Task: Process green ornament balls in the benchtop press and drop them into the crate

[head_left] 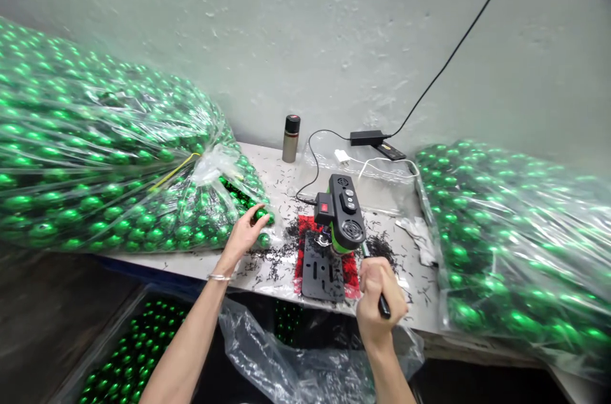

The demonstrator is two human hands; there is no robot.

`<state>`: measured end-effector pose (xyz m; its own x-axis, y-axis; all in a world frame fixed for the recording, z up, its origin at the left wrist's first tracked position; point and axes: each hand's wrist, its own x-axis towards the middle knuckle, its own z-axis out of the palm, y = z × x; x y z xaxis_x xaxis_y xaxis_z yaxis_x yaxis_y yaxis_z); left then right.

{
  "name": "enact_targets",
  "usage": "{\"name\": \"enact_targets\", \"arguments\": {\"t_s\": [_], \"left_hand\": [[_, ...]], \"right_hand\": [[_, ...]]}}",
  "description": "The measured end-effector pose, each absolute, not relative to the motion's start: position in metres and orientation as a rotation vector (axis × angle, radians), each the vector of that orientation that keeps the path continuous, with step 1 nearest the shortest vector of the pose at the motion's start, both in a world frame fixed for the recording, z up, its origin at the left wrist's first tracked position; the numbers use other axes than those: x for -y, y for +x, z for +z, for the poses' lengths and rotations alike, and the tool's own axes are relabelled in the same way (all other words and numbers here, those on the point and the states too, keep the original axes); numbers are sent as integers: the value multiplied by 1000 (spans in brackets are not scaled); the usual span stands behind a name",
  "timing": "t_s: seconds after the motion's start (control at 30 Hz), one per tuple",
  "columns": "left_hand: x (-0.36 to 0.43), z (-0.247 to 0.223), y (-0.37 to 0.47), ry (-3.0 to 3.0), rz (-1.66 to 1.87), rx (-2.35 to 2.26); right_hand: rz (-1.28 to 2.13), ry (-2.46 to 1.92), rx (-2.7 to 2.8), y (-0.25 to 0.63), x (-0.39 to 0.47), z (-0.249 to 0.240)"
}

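My left hand reaches to the open corner of a large clear bag of green balls. Its thumb and fingers close round a shiny green ball, and another ball lies just below the hand. My right hand is wrapped round the black-gripped lever of a small bench drill press. The press has a black head with round vents, a red switch and a slotted black base plate. What lies under its head is mostly hidden.
A second bag of green balls lies at the right. Behind stand a dark-capped bottle and a black power adapter with cables. Black shavings litter the white table around a red mat. Below hangs clear plastic by more balls.
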<state>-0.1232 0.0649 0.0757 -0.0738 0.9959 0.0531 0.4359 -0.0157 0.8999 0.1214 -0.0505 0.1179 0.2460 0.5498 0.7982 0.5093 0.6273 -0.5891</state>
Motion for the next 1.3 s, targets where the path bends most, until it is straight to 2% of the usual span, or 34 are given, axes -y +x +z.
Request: {"name": "enact_targets", "arguments": {"t_s": [0.07, 0.2, 0.43, 0.7, 0.93, 1.13, 1.3], "left_hand": [[-44, 79, -117, 1103, 1182, -1246], [-13, 78, -91, 609, 1155, -841], [-1, 58, -43, 313, 982, -875], [-6, 44, -7, 707, 1094, -1152], [-4, 25, 0, 990, 1147, -1153], [6, 21, 3, 1536, 1067, -1372], [10, 20, 3, 1731, 1060, -1451]], "right_hand": [[37, -973, 1382, 122, 50, 116], [37, -986, 1385, 121, 51, 115], [30, -1013, 1413, 120, 53, 118], [35, -1003, 1396, 120, 50, 124], [30, -994, 1377, 119, 43, 140], [42, -1046, 1373, 120, 41, 152], [42, -1024, 1369, 119, 43, 145]]}}
